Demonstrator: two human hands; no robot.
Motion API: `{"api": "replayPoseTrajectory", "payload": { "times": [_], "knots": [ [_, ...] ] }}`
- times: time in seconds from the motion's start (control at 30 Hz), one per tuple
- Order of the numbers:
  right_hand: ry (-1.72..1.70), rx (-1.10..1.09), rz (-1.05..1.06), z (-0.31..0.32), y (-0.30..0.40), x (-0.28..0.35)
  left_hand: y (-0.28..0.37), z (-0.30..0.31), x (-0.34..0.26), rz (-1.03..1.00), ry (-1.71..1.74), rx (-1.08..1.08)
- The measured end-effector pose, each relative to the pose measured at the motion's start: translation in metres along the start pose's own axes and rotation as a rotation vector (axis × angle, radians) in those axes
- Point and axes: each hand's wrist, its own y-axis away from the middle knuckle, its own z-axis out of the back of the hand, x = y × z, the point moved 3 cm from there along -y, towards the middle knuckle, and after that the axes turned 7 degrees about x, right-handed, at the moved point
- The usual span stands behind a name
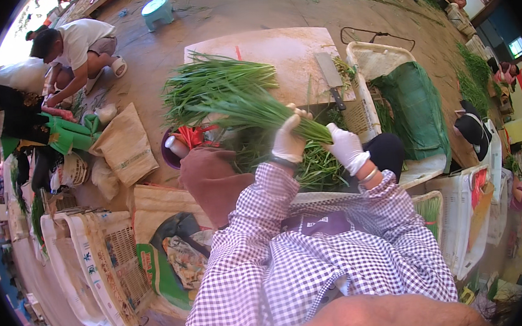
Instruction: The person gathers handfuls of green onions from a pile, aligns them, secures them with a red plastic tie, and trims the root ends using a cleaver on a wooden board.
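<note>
My left hand (pixel 289 135), in a pale thin glove, is closed around a bunch of long green leafy stalks (pixel 257 112), perhaps garlic chives. At the pale stem ends of this bunch, my right hand (pixel 346 145), gloved too, grips with its fingers. The leaf tips point to the upper left and are blurred. Beyond my hands stands a worn white board (pixel 288 46). A pile of similar green stalks (pixel 227 80) lies on its left side, and a cleaver (pixel 329 72) with a black handle rests at its right. Loose green leaves (pixel 319 170) lie below my hands, over my lap.
A white plastic crate (pixel 359 81) with green cloth (pixel 415 105) stands at the right. Left of my lap is a purple bucket (pixel 168 152) with red ties (pixel 194 136) and a white bottle. More crates (pixel 85 268) stand lower left. A person (pixel 79 44) crouches at the upper left, near a blue stool (pixel 157 14).
</note>
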Motion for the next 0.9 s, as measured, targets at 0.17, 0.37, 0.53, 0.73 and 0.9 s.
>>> {"api": "replayPoseTrajectory", "payload": {
  "times": [0.17,0.37,0.53,0.73,0.9],
  "knots": [
    [0.252,-0.073,0.164,0.07,0.002,-0.03,-0.001,-0.013,-0.086,-0.268,-0.011,-0.026],
    [0.514,-0.209,0.248,0.146,0.013,-0.048,0.022,0.002,-0.144,-0.553,-0.635,-0.498],
    [0.779,-0.261,0.307,0.168,0.001,-0.047,0.033,-0.059,-0.109,-0.849,-1.399,-0.418],
    [0.92,-0.274,0.346,0.176,-0.009,0.011,0.031,-0.132,-0.023,-0.623,-2.112,0.17],
    [0.886,-0.347,0.561,0.171,-0.007,0.067,0.003,-0.135,-0.011,-0.51,-2.298,0.293]
  ]
}}
